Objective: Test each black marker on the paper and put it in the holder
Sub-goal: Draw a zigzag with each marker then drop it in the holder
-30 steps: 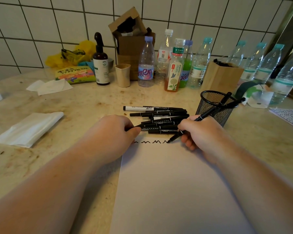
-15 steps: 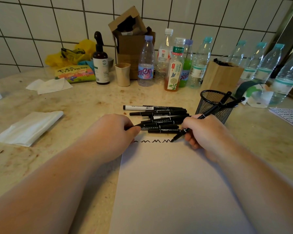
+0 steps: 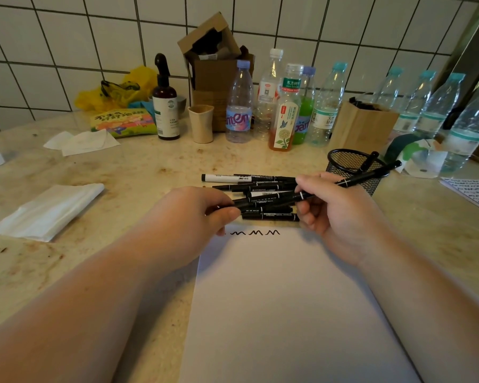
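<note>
1. Since half a second ago, the right hand (image 3: 340,208) has been lifting the marker (image 3: 343,183) off the paper (image 3: 274,299); its tip is no longer touching the end of the zigzag line (image 3: 253,233) and is now pointing left, toward the left hand (image 3: 194,217).
2. The right hand is gripping the marker's barrel between thumb and curled fingers. The left hand is pinching something small and dark at its fingertips, just where the marker's tip is arriving; it is looking like the cap, though I cannot tell for certain.
3. The marker's long axis is running from lower left to upper right, with its tail end lying over the rim of the mesh holder (image 3: 351,167), which is already holding at least one marker.
4. The holder is sitting beyond and to the right of the right hand, so that hand is the nearer one for the drop.
5. The pile of markers (image 3: 257,194) is lying between the two hands, just past the paper's top edge, its barrels running left to right.
6. Judging from this, capping is coming next, then a short swing right into the holder.
</note>
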### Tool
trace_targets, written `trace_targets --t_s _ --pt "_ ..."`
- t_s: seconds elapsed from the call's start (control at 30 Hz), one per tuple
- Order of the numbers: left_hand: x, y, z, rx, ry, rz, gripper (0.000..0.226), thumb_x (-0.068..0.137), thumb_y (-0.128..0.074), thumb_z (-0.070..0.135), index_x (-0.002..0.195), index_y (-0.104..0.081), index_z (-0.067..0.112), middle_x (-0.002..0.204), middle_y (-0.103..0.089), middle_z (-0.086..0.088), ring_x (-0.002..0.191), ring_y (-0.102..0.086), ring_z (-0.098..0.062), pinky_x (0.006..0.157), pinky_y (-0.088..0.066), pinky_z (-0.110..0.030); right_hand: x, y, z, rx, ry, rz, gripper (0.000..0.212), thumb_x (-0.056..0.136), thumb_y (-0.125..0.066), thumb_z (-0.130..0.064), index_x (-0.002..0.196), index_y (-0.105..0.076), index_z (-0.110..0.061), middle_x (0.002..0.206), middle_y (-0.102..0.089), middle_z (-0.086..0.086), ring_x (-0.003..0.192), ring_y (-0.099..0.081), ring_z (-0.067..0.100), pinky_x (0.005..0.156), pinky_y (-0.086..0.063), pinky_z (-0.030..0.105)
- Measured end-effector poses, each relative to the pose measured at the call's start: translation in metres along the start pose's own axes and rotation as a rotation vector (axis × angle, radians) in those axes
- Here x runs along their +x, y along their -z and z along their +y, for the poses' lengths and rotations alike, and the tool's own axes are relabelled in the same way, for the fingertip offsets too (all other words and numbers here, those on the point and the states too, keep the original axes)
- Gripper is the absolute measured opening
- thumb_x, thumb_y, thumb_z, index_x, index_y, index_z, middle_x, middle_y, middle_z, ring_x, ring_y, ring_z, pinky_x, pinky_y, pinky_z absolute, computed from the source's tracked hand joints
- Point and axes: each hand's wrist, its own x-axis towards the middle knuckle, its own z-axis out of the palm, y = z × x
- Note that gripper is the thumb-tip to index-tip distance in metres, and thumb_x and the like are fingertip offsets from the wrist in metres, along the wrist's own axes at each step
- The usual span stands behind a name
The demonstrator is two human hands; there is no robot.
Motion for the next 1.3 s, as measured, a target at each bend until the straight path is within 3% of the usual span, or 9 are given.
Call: trace_targets --t_s 0.17,0.3,0.53,0.6,0.67,0.83,0.93,1.07,1.3 --pt "-0.001 0.001 0.001 -0.046 -0.08 0.028 0.014 0.093 -0.054 0.047 0.083 -0.064 0.045 0.069 -0.064 0.03 0.057 -0.055 0.009 0.043 -0.033 -0.012 -0.003 -0.001 -0.004 0.113 -0.03 -0.081 0.041 0.102 -0.05 -0.02 0.073 -0.077 -0.011 0.061 -0.064 0.012 0.054 -0.057 0.018 0.048 -0.048 0.026" --pt "-0.002 0.001 0.002 -0.07 -0.11 0.029 0.016 0.095 -0.056 0.041 0.081 -0.063 0.047 0.064 -0.061 0.034 0.057 -0.053 0.013 0.052 -0.037 -0.002 -0.005 -0.003 -0.003 0.109 -0.014 -0.087 0.04 0.101 -0.047 -0.012 0.073 -0.075 -0.01 0.061 -0.065 0.014 0.054 -0.058 0.021 0.046 -0.049 0.026" --pt "-0.002 0.004 0.005 -0.077 -0.114 0.016 0.019 0.094 -0.054 0.046 0.081 -0.061 0.057 0.07 -0.066 0.03 0.06 -0.055 0.013 0.044 -0.034 -0.008 -0.007 -0.003 -0.004 0.072 0.015 -0.134 0.035 0.098 -0.053 -0.006 0.072 -0.076 -0.011 0.065 -0.07 0.017 0.054 -0.064 0.022 0.048 -0.052 0.026" --pt "-0.003 0.004 0.004 -0.086 -0.102 0.014 0.012 0.092 -0.053 0.05 0.087 -0.061 0.057 0.071 -0.067 0.026 0.056 -0.055 0.009 0.046 -0.03 -0.01 -0.007 -0.003 -0.005 0.056 0.016 -0.144 0.025 0.093 -0.059 -0.007 0.074 -0.076 -0.01 0.067 -0.072 0.018 0.053 -0.065 0.022 0.048 -0.053 0.026" --pt "-0.002 0.003 0.003 -0.104 -0.089 0.01 0.009 0.091 -0.054 0.053 0.091 -0.061 0.058 0.073 -0.068 0.023 0.054 -0.054 0.006 0.049 -0.033 -0.017 -0.008 -0.003 -0.005 0.051 0.018 -0.162 0.012 0.084 -0.066 -0.012 0.079 -0.076 -0.007 0.069 -0.073 0.019 0.054 -0.066 0.021 0.049 -0.054 0.026" --pt "-0.003 0.003 0.006 -0.082 -0.092 -0.018 0.011 0.094 -0.053 0.047 0.093 -0.063 0.044 0.079 -0.068 0.022 0.068 -0.059 -0.001 0.057 -0.047 -0.027 -0.009 -0.002 -0.004 -0.001 0.016 -0.221 0.019 0.071 -0.076 -0.025 0.083 -0.082 -0.012 0.073 -0.075 0.012 0.061 -0.067 0.017 0.056 -0.056 0.024" --pt "-0.005 0.004 0.01 -0.05 -0.122 -0.025 0.02 0.097 -0.052 0.038 0.083 -0.066 0.034 0.081 -0.065 0.025 0.072 -0.056 -0.003 0.057 -0.044 -0.017 -0.008 -0.002 -0.004 -0.024 0.012 -0.241 0.026 0.069 -0.078 -0.029 0.088 -0.083 -0.011 0.076 -0.076 0.012 0.063 -0.069 0.016 0.058 -0.056 0.023" --pt "-0.011 0.004 0.016 -0.012 -0.145 -0.056 0.032 0.099 -0.052 0.031 0.068 -0.056 0.036 0.068 -0.06 0.036 0.059 -0.052 0.005 0.06 -0.04 -0.005 -0.008 -0.001 -0.004 -0.053 0.017 -0.27 0.026 0.069 -0.08 -0.028 0.087 -0.084 -0.01 0.075 -0.076 0.013 0.063 -0.07 0.016 0.057 -0.056 0.023" --pt "-0.013 0.008 0.024 -0.069 -0.145 -0.076 0.025 0.1 -0.048 0.027 0.08 -0.063 0.032 0.069 -0.064 0.024 0.055 -0.051 0.003 0.057 -0.039 -0.007 -0.008 0.002 -0.007 -0.025 0.048 -0.307 0.021 0.075 -0.077 -0.02 0.089 -0.082 -0.005 0.074 -0.076 0.015 0.062 -0.07 0.019 0.058 -0.057 0.025"
